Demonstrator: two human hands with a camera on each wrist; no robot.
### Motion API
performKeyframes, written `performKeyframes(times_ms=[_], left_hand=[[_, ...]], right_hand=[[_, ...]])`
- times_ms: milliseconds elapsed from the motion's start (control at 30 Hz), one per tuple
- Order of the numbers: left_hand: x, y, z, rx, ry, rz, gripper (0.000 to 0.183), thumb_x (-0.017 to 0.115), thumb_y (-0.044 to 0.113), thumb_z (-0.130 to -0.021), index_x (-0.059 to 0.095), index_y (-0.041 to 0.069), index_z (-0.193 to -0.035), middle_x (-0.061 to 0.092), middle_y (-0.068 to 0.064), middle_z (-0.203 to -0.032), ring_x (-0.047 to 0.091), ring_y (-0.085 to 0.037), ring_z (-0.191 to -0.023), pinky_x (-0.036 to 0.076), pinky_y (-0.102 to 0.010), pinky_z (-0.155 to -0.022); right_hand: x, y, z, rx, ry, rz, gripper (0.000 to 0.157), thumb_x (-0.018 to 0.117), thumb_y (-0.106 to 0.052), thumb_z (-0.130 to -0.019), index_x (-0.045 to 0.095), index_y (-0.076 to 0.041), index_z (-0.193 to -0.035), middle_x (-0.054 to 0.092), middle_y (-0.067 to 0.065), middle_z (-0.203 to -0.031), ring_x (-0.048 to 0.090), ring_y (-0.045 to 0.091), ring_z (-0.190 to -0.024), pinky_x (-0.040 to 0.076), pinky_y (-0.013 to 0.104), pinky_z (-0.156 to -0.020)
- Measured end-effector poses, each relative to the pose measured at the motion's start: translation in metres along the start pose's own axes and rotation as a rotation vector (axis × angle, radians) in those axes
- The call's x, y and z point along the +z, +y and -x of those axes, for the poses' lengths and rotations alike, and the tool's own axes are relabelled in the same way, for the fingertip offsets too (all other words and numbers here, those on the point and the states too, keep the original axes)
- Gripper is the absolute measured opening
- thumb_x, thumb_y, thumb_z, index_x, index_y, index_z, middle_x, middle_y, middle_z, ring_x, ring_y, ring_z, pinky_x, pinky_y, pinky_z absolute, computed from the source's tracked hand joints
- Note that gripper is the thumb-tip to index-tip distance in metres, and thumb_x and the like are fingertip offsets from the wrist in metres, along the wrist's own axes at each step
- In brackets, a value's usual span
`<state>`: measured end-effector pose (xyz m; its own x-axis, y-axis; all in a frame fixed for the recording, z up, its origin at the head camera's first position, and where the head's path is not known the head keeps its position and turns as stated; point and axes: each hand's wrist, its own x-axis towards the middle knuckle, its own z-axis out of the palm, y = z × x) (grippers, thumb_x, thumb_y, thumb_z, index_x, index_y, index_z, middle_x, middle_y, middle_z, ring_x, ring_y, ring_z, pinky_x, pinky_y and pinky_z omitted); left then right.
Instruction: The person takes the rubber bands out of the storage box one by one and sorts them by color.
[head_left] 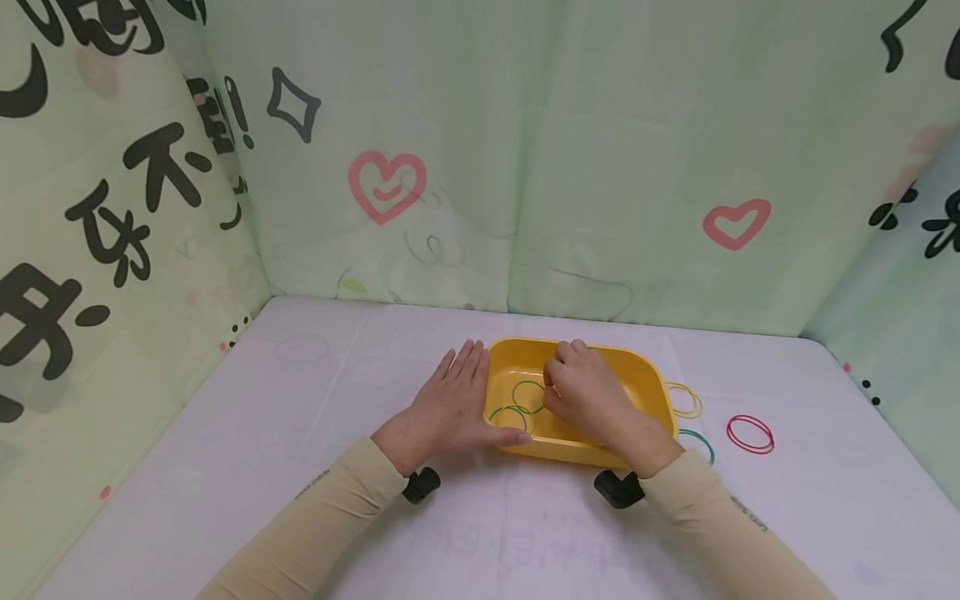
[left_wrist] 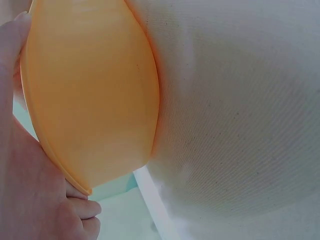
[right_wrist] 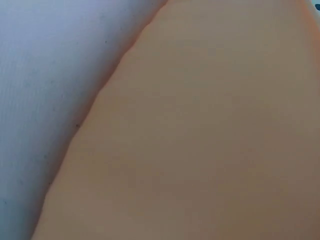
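A yellow plastic tray (head_left: 652,392) stands on the table, and its outer wall (left_wrist: 95,100) fills much of the left wrist view. My left hand (head_left: 453,404) lies along the tray's left end with fingers straight, the thumb resting on the near rim. Over the inside of the tray my right hand (head_left: 588,392) has bent fingers; its fingertips are hidden, so whether they pinch something does not show. Just left of that hand lies a green rubber band (head_left: 528,383). Green and yellow rubber bands (head_left: 517,407) overlap in the tray's near left corner.
Right of the tray lie yellow rubber bands (head_left: 693,400), a teal rubber band (head_left: 701,439) partly hidden by the tray, and red rubber bands (head_left: 750,435). Printed curtains (head_left: 637,167) enclose the pale table (head_left: 480,533) at the back and sides.
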<state>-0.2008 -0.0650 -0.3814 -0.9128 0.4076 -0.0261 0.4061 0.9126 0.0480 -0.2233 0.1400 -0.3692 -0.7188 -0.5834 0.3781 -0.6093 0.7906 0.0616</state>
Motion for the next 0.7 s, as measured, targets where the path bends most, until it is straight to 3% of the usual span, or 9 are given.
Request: performKeyframes(times_ms=[200, 700], left_hand=[[0.000, 0.000, 0.001, 0.001, 0.000, 0.017, 0.128, 0.013, 0.094, -0.055, 0.002, 0.002, -0.144, 0.002, -0.013, -0.152, -0.002, -0.025, -0.140, 0.005, -0.042, -0.113], [-0.001, 0.000, 0.001, 0.016, 0.012, 0.008, 0.126, 0.016, 0.093, -0.058, 0.004, 0.001, -0.144, 0.004, -0.015, -0.151, 0.000, -0.026, -0.140, 0.007, -0.042, -0.113]], right_hand=[[0.006, -0.004, -0.003, -0.010, -0.011, -0.006, 0.009, 0.066, -0.015, -0.070, 0.058, -0.010, -0.068, 0.044, 0.001, -0.069, 0.038, 0.019, -0.069, 0.034, 0.027, -0.062], [0.016, -0.015, -0.012, 0.022, -0.148, -0.034, 0.011, 0.070, -0.018, -0.070, 0.064, -0.010, -0.071, 0.045, -0.001, -0.069, 0.036, 0.016, -0.068, 0.029, 0.025, -0.060]])
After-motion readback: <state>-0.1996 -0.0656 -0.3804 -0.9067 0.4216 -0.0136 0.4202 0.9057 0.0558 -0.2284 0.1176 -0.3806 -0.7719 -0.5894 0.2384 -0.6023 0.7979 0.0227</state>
